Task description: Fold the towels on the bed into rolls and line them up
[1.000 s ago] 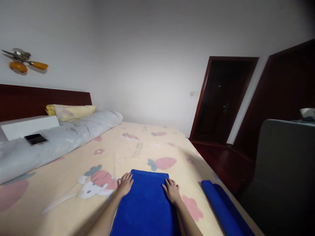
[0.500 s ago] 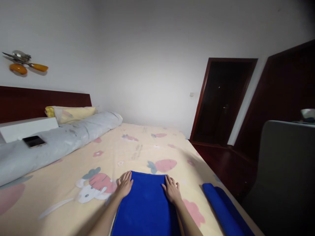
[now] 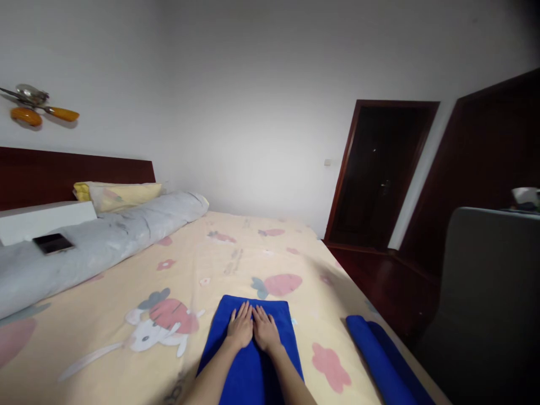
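Note:
A blue cloth point(image 3: 248, 382) lies flat on the patterned bed sheet point(image 3: 312, 270), its far edge running straight across in front of me. My left hand point(image 3: 241, 328) rests palm down on the cloth, a little short of that edge, with its fingers stretched forward. Right beside it, my right hand point(image 3: 265, 329) lies flat on the same cloth, fingers also extended. The fingertips of the two hands nearly meet at the cloth's middle. Neither hand grips anything.
Another blue cloth point(image 3: 379, 360), rolled or folded, lies near the bed's right edge. At the left are a long grey bedding roll point(image 3: 139, 219) with a phone point(image 3: 53, 243) on it, a white box point(image 3: 50, 219) and a yellow pillow point(image 3: 126, 195). A dark chair back point(image 3: 489, 281) stands at the right.
Both hands have moved inward from the cloth's two far corners to its middle. The cloth's far corners are now uncovered.

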{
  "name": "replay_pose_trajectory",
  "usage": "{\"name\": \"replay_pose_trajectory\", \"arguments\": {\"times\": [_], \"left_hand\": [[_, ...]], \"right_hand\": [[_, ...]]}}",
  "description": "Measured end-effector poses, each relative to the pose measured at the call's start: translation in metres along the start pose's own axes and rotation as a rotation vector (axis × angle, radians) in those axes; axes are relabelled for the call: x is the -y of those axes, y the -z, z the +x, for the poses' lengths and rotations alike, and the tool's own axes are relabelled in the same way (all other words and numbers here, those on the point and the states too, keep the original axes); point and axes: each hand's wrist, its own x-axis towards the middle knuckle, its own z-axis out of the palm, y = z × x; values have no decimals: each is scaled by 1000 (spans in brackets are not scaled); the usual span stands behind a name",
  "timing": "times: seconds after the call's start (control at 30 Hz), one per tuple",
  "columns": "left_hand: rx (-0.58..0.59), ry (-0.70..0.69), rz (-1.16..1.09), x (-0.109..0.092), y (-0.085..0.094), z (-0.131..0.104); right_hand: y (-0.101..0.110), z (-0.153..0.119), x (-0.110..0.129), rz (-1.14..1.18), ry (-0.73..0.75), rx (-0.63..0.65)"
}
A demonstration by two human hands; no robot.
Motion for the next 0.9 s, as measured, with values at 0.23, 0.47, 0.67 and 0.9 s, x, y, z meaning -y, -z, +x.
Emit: {"name": "replay_pose_trajectory", "arguments": {"times": [0.23, 0.47, 0.67, 0.9], "left_hand": [[26, 183, 32, 59, 23, -14], [-121, 1, 61, 25, 14, -36], [-15, -11, -25, 1, 3, -45], [-33, 287, 86, 38, 30, -61]], "right_hand": [[10, -18, -73, -33, -207, -7], [10, -27, -35, -42, -65, -79], [-7, -38, -3, 35, 5, -5], [9, -54, -60, -72, -347, -15]]}}
